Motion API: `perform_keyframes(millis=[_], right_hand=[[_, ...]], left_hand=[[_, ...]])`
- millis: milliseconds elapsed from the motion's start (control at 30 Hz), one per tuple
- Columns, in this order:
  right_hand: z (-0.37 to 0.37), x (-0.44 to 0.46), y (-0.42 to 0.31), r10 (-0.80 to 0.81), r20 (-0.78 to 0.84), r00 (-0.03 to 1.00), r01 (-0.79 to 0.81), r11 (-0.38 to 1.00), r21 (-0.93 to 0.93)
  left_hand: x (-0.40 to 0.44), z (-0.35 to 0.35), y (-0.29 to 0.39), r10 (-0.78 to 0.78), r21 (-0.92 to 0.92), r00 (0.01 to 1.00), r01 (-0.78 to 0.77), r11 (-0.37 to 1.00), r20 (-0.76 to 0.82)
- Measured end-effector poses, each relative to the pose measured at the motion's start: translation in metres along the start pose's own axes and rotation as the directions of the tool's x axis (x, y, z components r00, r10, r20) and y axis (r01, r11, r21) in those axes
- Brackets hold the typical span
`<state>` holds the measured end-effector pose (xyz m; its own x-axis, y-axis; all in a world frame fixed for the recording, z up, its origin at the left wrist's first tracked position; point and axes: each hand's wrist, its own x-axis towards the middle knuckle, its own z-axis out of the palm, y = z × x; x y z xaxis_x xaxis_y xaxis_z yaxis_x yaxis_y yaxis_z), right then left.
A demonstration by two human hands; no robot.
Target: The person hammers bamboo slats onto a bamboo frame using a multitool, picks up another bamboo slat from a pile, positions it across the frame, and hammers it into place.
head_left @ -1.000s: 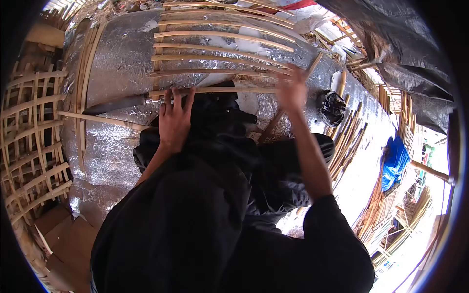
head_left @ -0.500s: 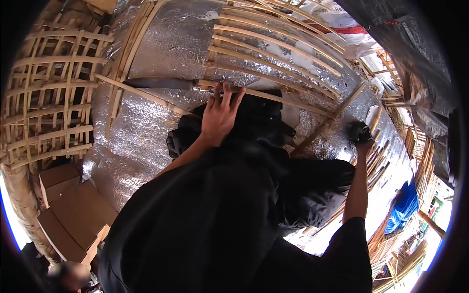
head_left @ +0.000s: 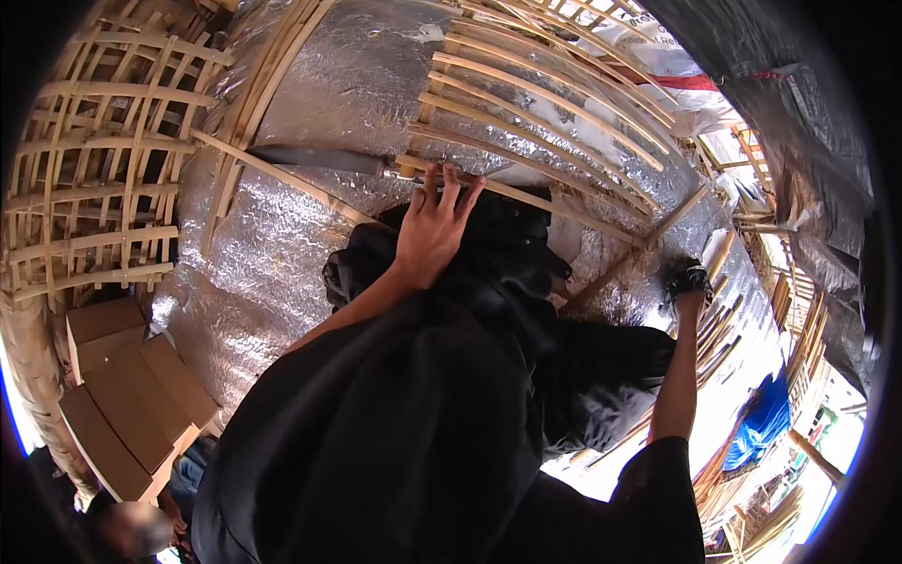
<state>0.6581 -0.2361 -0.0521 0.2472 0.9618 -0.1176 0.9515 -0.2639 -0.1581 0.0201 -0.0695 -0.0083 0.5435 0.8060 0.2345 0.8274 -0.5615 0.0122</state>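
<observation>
My left hand (head_left: 434, 230) reaches forward with its fingers stretched out. Their tips rest on the handle end of a machete (head_left: 319, 158) and beside a long bamboo strip (head_left: 573, 214). The dark blade lies pointing left on a silvery foil sheet (head_left: 282, 226). Out to the right, my right hand (head_left: 689, 282) looks black, perhaps gloved. Its fingers do not show clearly, and I cannot make out whether it holds anything. Near it are a crossing bamboo piece (head_left: 676, 214) and several cut bamboo sticks (head_left: 719, 329).
Bamboo slats (head_left: 554, 99) lie side by side ahead. A woven bamboo lattice (head_left: 103, 160) stands at the left. Below it are cardboard boxes (head_left: 141, 399) and another person (head_left: 141, 528). A blue tarp (head_left: 763, 423) and a dark plastic sheet (head_left: 799, 122) are at the right.
My right hand has come slightly down and inward, and its blur has lessened. My left hand stays at the machete's handle end. The camera view has shifted a little.
</observation>
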Motion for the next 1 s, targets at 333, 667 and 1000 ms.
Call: perform_keyframes(millis=[333, 667, 1000], right_hand=[[-0.049, -0.016, -0.058, 0.694, -0.345, 0.632, -0.684, 0.709, 0.172], [-0.033, 0.045, -0.327, -0.042, -0.395, 0.918, 0.154, 0.954, 0.256], [0.032, 0.051, -0.365, -0.106, -0.411, 0.905, 0.261, 0.902, 0.343]], left_hand=[[-0.002, 0.005, 0.002, 0.003, 0.06, 1.0, -0.003, 0.998, 0.011], [-0.003, 0.002, 0.002, 0.006, 0.025, 0.999, -0.007, 1.0, 0.032], [-0.002, -0.001, 0.001, 0.02, 0.043, 0.999, -0.021, 0.999, 0.036]])
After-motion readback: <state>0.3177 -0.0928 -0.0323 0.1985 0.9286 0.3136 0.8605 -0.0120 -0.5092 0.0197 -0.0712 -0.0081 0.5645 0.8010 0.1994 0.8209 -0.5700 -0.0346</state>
